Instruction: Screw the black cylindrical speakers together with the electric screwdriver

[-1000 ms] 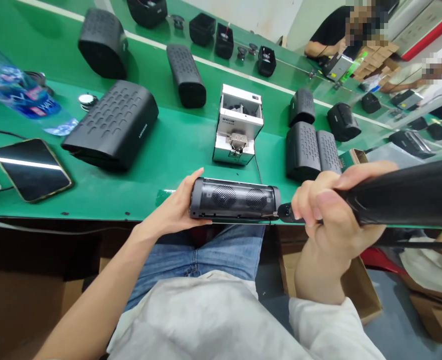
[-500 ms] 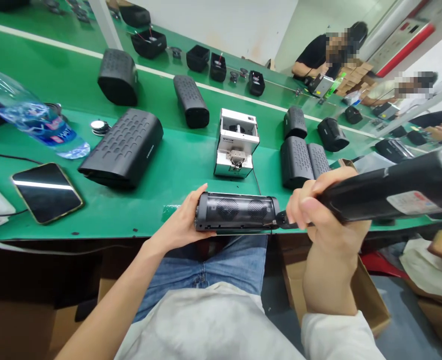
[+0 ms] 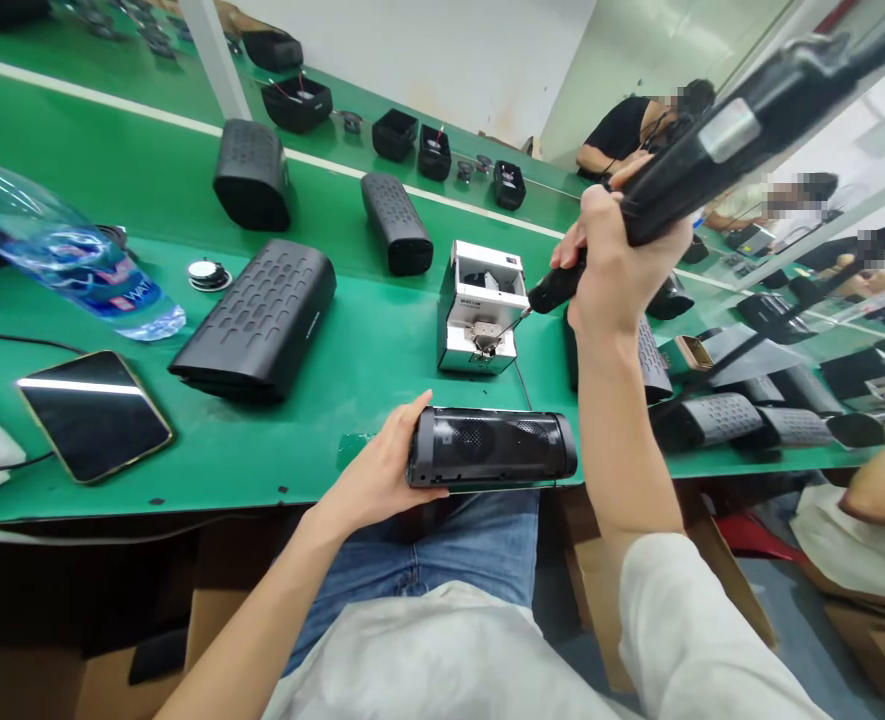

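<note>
My left hand (image 3: 393, 455) grips the left end of a black speaker (image 3: 498, 447), which lies on its side at the front edge of the green table. Up and to the right, my right hand (image 3: 613, 250) is wrapped round a black electric screwdriver (image 3: 701, 145). Its bit points down and left, with the tip at the front of a white screw feeder (image 3: 479, 308). Whether a screw sits on the bit is too small to tell.
A large black speaker (image 3: 258, 318), a phone (image 3: 97, 415) and a water bottle (image 3: 74, 255) occupy the left side. More speaker housings (image 3: 719, 418) stand at the right. Beyond the white line are open housings (image 3: 297, 103) and loose drivers. Co-workers sit at the far right.
My right hand has lifted the electric screwdriver from the speaker's right end up and away to the screw feeder. My left hand still holds the speaker.
</note>
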Motion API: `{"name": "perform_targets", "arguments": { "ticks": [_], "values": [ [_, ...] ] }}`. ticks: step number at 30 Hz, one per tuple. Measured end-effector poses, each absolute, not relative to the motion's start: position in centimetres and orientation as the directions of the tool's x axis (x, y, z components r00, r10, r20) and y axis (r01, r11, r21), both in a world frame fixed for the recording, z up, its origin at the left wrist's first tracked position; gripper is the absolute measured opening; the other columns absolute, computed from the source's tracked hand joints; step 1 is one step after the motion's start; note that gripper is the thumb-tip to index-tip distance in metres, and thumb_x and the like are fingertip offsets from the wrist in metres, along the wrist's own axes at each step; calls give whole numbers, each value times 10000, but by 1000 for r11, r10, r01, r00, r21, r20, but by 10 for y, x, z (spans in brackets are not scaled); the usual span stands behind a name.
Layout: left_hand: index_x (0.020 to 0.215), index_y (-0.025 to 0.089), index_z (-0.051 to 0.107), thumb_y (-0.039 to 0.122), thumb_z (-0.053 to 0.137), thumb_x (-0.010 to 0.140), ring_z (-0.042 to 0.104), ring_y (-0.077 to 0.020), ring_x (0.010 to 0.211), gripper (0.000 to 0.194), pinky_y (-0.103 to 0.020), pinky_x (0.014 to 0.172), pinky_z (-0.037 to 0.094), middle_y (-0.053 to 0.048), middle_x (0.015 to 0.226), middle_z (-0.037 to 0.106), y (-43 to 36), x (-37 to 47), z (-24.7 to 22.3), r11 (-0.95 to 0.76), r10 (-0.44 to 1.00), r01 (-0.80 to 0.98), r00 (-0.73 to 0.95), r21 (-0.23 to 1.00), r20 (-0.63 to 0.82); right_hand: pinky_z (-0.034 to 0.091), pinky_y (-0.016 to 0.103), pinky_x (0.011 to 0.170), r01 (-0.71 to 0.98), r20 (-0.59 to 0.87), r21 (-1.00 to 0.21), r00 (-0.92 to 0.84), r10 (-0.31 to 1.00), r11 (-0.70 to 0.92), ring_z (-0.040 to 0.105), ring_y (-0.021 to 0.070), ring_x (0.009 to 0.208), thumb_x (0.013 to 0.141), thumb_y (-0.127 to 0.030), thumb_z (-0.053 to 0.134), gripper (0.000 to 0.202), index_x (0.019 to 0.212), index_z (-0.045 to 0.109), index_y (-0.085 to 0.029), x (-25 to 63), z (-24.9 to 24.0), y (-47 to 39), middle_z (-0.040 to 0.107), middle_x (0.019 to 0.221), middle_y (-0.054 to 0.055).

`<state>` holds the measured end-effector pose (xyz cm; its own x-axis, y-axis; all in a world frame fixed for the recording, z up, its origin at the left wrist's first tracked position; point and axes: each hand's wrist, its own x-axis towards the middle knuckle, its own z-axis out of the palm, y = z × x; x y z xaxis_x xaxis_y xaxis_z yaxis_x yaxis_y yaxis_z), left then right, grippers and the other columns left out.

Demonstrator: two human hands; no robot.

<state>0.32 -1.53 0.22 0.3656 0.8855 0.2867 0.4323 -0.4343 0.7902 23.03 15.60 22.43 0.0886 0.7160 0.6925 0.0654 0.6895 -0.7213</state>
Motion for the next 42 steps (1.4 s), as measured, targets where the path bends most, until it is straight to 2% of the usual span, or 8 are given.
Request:
{"name": "perform_targets", "arguments": {
  "ticks": [5,12,19,25,32,36,40,42],
  "values": [
    [1849,411,28,230,1048,792,535,-468,1625,1480,-668,1302,527,-194,1751,471,-15,3,2,-434,886,441,366,786,284,386,404,513,14,704,-694,221,674,720,356,176,477,887,-505,868,378,986,526,-378,212,211,187,471,686,-102],
    [1849,409,25,229,1039,801,558,-458,1608,1469,-661,1294,536,-187,1716,506,-14,4,4,-434,886,437,367,788,284,356,375,470,50,727,-674,221,650,737,343,162,444,841,-435,740,282,984,504,-380,209,211,186,401,631,-125],
    [1857,368,61,278,1029,825,541,-454,1632,1417,-645,1308,522,-207,1766,469,-15,3,4,-408,898,453,354,793,260,425,359,415,-142,740,-658,-304,600,739,395,158,394,923,-441,754,210,1008,594,-335,201,221,180,456,581,-134],
    [1856,369,54,312,1015,842,539,-450,1635,1398,-647,1311,515,-208,1771,464,-15,3,2,-410,899,473,352,780,259,368,342,386,23,772,-620,195,605,784,441,138,427,888,-347,689,180,929,513,-345,193,214,174,504,696,-97],
    [1858,359,52,356,1004,856,539,-442,1641,1382,-626,1320,509,-206,1801,442,-15,2,4,-392,908,488,342,780,242,384,352,414,43,753,-651,163,638,758,446,148,454,917,-392,706,197,945,519,-336,206,207,155,545,758,-71],
    [1857,356,55,370,998,855,512,-439,1667,1376,-622,1346,483,-199,1840,397,-15,2,4,-390,909,502,346,772,235,369,368,408,40,734,-672,171,658,739,383,167,458,854,-422,715,173,923,562,-379,223,220,129,434,639,-90],
    [1854,323,68,449,967,873,532,-440,1651,1337,-621,1340,487,-200,1830,414,-15,1,4,-366,917,515,342,775,206,277,352,351,-79,736,-603,330,592,794,310,140,413,741,-297,715,177,911,702,-346,267,247,70,350,584,-109],
    [1848,297,109,521,956,867,598,-436,1586,1315,-622,1306,524,-192,1779,487,-13,0,3,-337,931,540,314,771,187,216,322,330,-101,692,-635,366,622,766,259,103,397,720,-259,689,69,768,666,-303,296,258,33,322,561,-111]
  ]
}}
